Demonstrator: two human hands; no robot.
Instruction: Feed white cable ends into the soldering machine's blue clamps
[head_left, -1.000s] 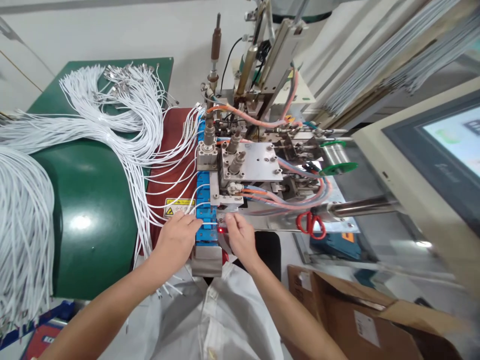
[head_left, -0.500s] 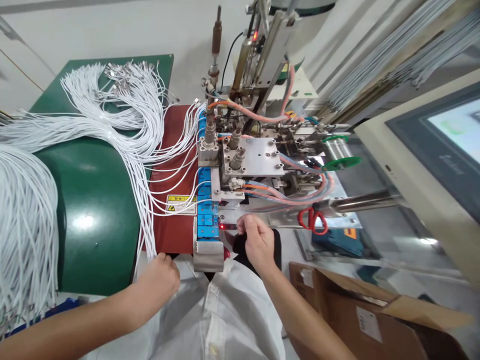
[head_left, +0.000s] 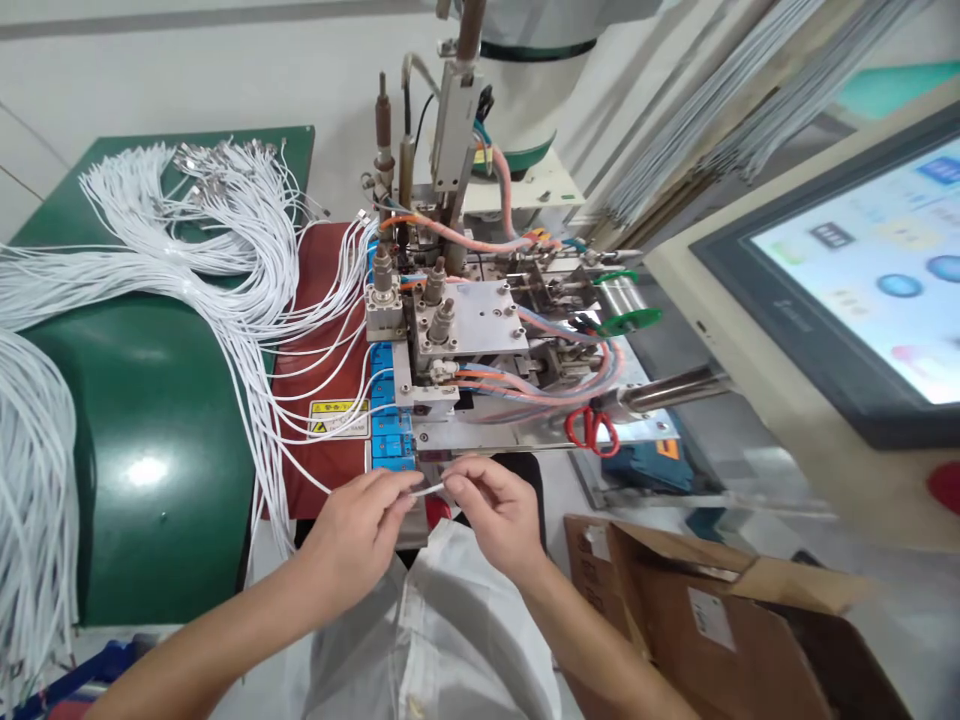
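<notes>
Between my two hands a short length of white cable [head_left: 429, 490] shows, just in front of the row of blue clamp blocks [head_left: 391, 443]. My left hand [head_left: 365, 525] pinches the cable between thumb and fingers. At the cable's end, the fingertips of my right hand [head_left: 495, 505] are closed on it; the tip itself is hidden. Other white cables [head_left: 330, 340] run from a large bundle across the red plate [head_left: 304, 480] into the blue blocks. The machine [head_left: 472, 320] with metal cylinders and hoses stands right behind the blocks.
A green table [head_left: 165, 450] at left bears cable bundles. Red-handled scissors [head_left: 592, 432] lie on the machine's right side, near a solder wire spool [head_left: 626, 303]. A touch screen [head_left: 877, 270] juts in from the right. An open cardboard box [head_left: 720, 640] sits below.
My left hand has come up and right from the bundle's lower end with a white cable. My right hand now meets it at the cable's end. The view has shifted slightly.
</notes>
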